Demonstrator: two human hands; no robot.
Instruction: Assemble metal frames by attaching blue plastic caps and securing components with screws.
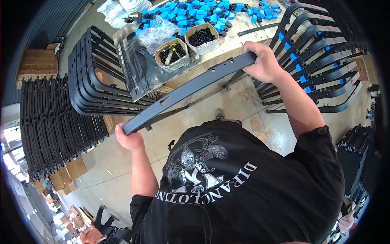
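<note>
A long black metal frame piece (185, 88) with holes and a rectangular slot spans the air in front of my body, tilted up to the right. My left hand (129, 138) grips its lower left end, and my right hand (264, 63) is closed around its upper right end. A second thin dark bar shows below its face; I cannot tell how the two join. Beyond it on the table are a box of small black parts with a yellow-handled tool (172, 55) and a box of black screws (202, 37).
The table (227, 38) also carries a pile of blue-and-black parts (199, 14), a clear plastic bag (157, 30) and a wrench (135, 82). Black bent frames (87, 77) stand left, more frames (325, 53) right. Stacked black bars (57, 122) fill the far left. Other people are lower left.
</note>
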